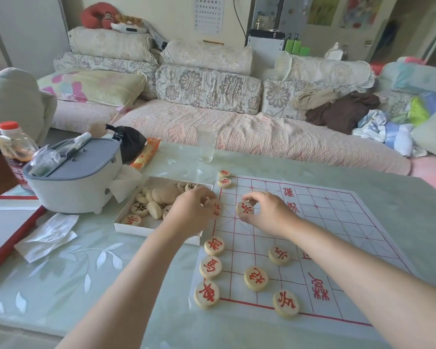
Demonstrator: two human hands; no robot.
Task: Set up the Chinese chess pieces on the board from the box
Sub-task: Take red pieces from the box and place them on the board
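A white paper board (337, 222) with a red grid lies on the table. Several wooden pieces with red characters stand along its left edge and near side, such as one at the near left corner (207, 294). A shallow white box (126, 226) to the left of the board holds several more pieces, red and black. My left hand (191, 212) pinches a red piece (215, 209) at the board's left edge, beside the box. My right hand (267, 212) pinches another red piece (245, 209), tilted, just above the grid.
A grey-lidded white container (73, 177) and a red-capped bottle (15, 152) stand at the left of the table. A clear plastic cup (207, 143) is at the far edge. Crumpled tissue (48, 235) and a red-rimmed tray (8, 238) lie at the near left. A sofa stands behind.
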